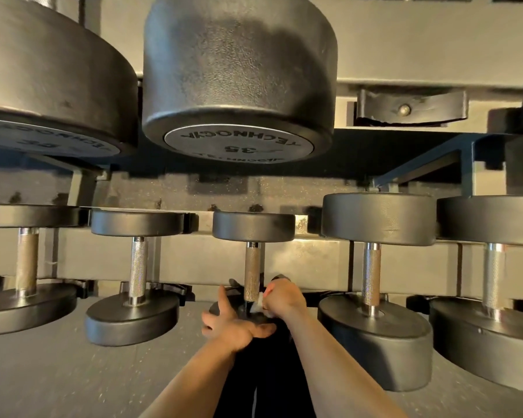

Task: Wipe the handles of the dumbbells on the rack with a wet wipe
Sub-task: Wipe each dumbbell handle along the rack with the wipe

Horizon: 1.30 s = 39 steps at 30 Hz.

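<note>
Two bare forearms reach forward from the bottom edge toward the small dumbbell at the middle of the lower rack shelf. The left hand rests on the near weight head of that dumbbell, fingers spread and relaxed, thumb lying across the head; it grasps nothing. The right hand is clenched around a white wet wipe, held against the lower end of the knurled handle, just above the near head. Only a small bunched part of the wipe shows beside the fingers. The upper part of the handle is uncovered. To the left of this dumbbell stand two more dumbbells on the same shelf; to the right stand two larger ones. All lie with handles pointing front to back. Above the small dumbbell, on the upper shelf, sits a large dumbbell head marked 35, with another large head to its left.
</note>
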Tool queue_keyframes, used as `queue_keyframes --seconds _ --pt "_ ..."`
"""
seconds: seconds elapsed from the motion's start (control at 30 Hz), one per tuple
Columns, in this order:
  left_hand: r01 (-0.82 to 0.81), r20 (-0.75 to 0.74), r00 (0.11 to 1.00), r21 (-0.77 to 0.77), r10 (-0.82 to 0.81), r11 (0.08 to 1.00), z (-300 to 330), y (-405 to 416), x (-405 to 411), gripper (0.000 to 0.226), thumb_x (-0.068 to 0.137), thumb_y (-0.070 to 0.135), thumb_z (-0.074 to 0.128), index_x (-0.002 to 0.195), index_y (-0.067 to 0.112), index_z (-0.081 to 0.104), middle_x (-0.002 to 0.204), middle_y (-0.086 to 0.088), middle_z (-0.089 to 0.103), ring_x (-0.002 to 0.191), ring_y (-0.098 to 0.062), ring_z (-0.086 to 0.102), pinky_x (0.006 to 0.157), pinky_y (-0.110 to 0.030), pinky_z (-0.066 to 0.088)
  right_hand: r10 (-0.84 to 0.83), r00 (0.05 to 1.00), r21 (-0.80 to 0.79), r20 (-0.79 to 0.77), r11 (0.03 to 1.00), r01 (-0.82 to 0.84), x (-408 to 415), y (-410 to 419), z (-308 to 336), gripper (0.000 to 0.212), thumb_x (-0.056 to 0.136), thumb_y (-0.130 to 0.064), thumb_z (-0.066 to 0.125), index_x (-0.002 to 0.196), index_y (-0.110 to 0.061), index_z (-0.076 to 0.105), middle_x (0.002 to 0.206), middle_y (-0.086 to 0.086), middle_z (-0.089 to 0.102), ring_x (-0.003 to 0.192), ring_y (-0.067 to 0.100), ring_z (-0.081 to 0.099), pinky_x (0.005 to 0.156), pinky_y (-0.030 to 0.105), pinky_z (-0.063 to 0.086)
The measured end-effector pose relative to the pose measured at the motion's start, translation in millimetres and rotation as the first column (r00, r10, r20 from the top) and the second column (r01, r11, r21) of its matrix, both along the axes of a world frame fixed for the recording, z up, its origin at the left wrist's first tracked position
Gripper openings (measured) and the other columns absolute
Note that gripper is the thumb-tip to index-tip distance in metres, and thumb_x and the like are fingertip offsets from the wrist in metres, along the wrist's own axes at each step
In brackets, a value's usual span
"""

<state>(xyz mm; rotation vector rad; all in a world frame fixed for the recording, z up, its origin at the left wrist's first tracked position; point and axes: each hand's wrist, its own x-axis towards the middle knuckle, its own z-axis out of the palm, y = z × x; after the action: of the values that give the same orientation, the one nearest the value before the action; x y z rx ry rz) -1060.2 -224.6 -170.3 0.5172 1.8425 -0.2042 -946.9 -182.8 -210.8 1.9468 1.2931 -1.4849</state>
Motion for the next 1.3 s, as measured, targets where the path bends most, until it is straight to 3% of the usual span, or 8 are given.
queue_keyframes --seconds 0.13,0.3,0.43,0.57,0.77,0.93,1.13,1.3 --pt "-0.012 0.023 1.0 0.007 0.012 1.0 2.6 -0.7 1.3 0.138 0.06 0.035 0.09 0.15 0.038 -0.015 0.148 -0.017 0.009 0.14 -0.04 0.018 0.116 -0.049 0.024 0.035 0.998 -0.035 -0.048 0.999 -0.036 7.7 1.5 1.2 0.023 0.084 -0.012 0.061 0.104 -0.006 0.071 0.105 0.01 0.068 0.098 0.023 0.063 0.082 0.029 0.049" --pt "-0.057 0.06 0.997 0.04 0.054 0.998 5.5 -3.3 -0.6 0.136 0.063 0.03 0.089 0.15 0.038 -0.015 0.151 -0.017 0.004 0.141 -0.043 0.011 0.116 -0.051 0.02 -0.053 0.998 -0.057 -0.04 0.997 0.05 -3.2 9.7 -3.0 0.01 0.08 -0.019 0.073 0.077 -0.011 0.067 0.06 -0.001 0.063 0.05 0.008 0.063 0.053 0.019 0.049" --pt "-0.055 0.037 0.998 0.032 0.053 0.998 4.7 -1.8 -0.5 0.136 0.063 0.029 0.089 0.15 0.038 -0.015 0.153 -0.016 0.004 0.141 -0.042 0.011 0.117 -0.053 0.019 0.011 0.999 0.021 -0.042 1.0 -0.01 -2.5 1.5 -3.1 0.013 0.081 -0.019 0.07 0.09 -0.01 0.07 0.085 0.005 0.067 0.077 0.02 0.061 0.067 0.026 0.045" --pt "-0.1 0.031 0.995 0.068 0.098 0.993 8.1 0.4 4.6 0.135 0.062 0.025 0.09 0.152 0.036 -0.01 0.155 -0.015 0.001 0.143 -0.039 0.008 0.117 -0.052 0.017 0.042 0.991 0.05 -0.128 0.998 -0.036 10.4 -1.1 5.0 0.008 0.084 -0.017 0.063 0.087 -0.015 0.07 0.09 0.004 0.064 0.092 0.022 0.06 0.076 0.028 0.044" --pt "-0.124 0.044 0.992 0.225 0.117 0.966 3.7 -19.5 -1.4 0.144 0.053 0.038 0.094 0.153 0.029 -0.01 0.159 -0.006 0.0 0.146 -0.032 0.006 0.117 -0.048 0.016 0.157 0.97 0.213 -0.187 0.97 -0.116 -7.9 -5.8 13.7 0.013 0.088 -0.023 0.06 0.085 -0.021 0.073 0.1 0.001 0.065 0.092 0.018 0.058 0.076 0.025 0.043" --pt "-0.117 0.064 0.993 0.276 0.104 0.954 -1.6 -24.1 -5.5 0.148 0.048 0.041 0.095 0.152 0.029 -0.01 0.157 -0.002 0.004 0.145 -0.033 0.012 0.116 -0.053 0.022 0.466 0.883 0.361 -0.049 0.833 -0.419 -21.9 -2.7 15.7 0.022 0.09 -0.022 0.05 0.087 -0.026 0.071 0.096 0.001 0.065 0.09 0.023 0.058 0.07 0.026 0.041" --pt "-0.1 0.104 0.992 0.258 0.076 0.961 -2.0 -22.9 -9.1 0.148 0.048 0.041 0.094 0.152 0.035 -0.011 0.154 -0.003 0.005 0.143 -0.033 0.013 0.116 -0.048 0.023 0.526 0.816 0.214 -0.242 0.849 -0.483 16.3 2.4 21.1 0.023 0.096 -0.027 0.051 0.107 -0.03 0.071 0.11 -0.005 0.067 0.097 0.016 0.06 0.089 0.036 0.049" --pt "-0.124 0.132 0.987 0.234 0.095 0.964 -3.1 -21.3 -9.9 0.146 0.049 0.042 0.094 0.151 0.038 -0.01 0.156 0.0 0.0 0.145 -0.033 0.008 0.117 -0.05 0.021 0.554 0.795 0.238 -0.249 0.83 -0.504 15.2 4.1 23.6 0.022 0.095 -0.025 0.053 0.105 -0.029 0.073 0.108 -0.009 0.068 0.091 0.01 0.059 0.087 0.031 0.05"
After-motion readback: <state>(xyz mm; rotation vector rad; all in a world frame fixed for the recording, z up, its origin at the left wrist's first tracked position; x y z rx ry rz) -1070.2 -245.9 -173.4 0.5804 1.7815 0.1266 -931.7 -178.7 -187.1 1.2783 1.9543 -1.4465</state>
